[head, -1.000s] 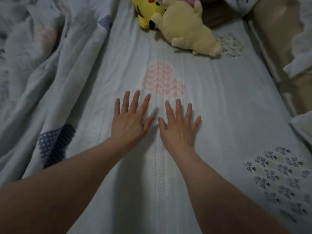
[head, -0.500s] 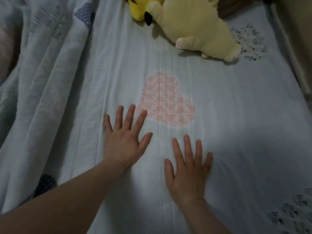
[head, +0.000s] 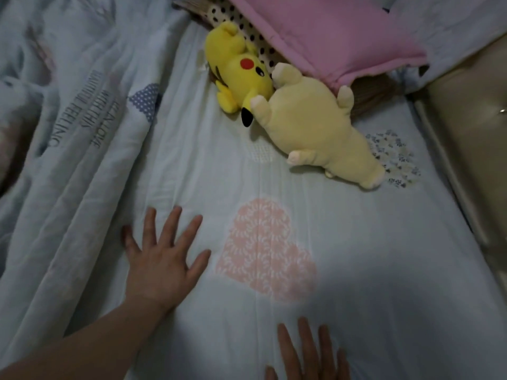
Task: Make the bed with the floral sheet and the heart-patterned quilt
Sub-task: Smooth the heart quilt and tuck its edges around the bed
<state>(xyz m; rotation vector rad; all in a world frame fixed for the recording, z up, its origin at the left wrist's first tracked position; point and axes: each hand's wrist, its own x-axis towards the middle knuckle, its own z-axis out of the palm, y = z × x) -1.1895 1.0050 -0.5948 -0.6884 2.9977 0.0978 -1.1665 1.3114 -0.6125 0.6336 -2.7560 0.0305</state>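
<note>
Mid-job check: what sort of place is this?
Most likely a bedroom: a heart-patterned quilt spread flat, with a yellow plush toy and a pink pillow at the far end.

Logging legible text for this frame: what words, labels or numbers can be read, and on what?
"IN LOVE": grey print on the bunched pale-blue heart-patterned quilt; preceding word blurred.
"WITH THIS": same print.
"FEELING": same print; preceding word blurred.
No other text shows.
</note>
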